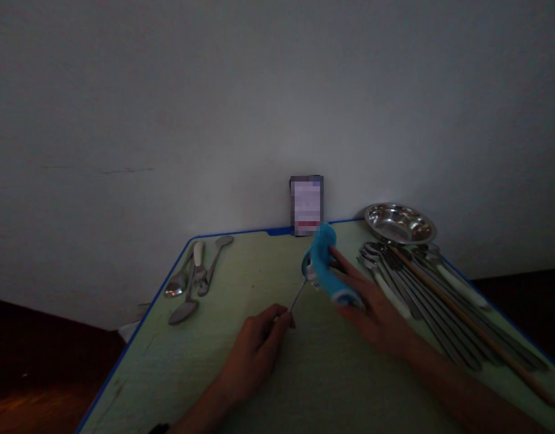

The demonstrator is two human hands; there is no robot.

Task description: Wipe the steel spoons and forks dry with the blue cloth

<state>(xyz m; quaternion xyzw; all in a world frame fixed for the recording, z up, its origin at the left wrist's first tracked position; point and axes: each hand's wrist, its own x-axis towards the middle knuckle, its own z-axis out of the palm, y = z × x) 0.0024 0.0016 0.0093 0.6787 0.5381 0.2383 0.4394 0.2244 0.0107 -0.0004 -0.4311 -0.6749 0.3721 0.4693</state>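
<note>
My left hand (263, 337) is closed on the handle of a metal spoon (298, 293), low over the middle of the table. The spoon points away from me and up to the right, its bowl partly covered by a blue cloth (323, 259). My right hand (368, 301) grips that cloth, which is folded over and lies against the spoon's bowl. Fingers and cloth hide part of the contact between them.
Several spoons and a white-handled utensil (198, 254) lie at the table's left. On the right are many utensils, including a long wooden stick (467, 319), below a shallow metal bowl (400, 224). A phone (307, 205) leans on the wall behind the green table (245, 259).
</note>
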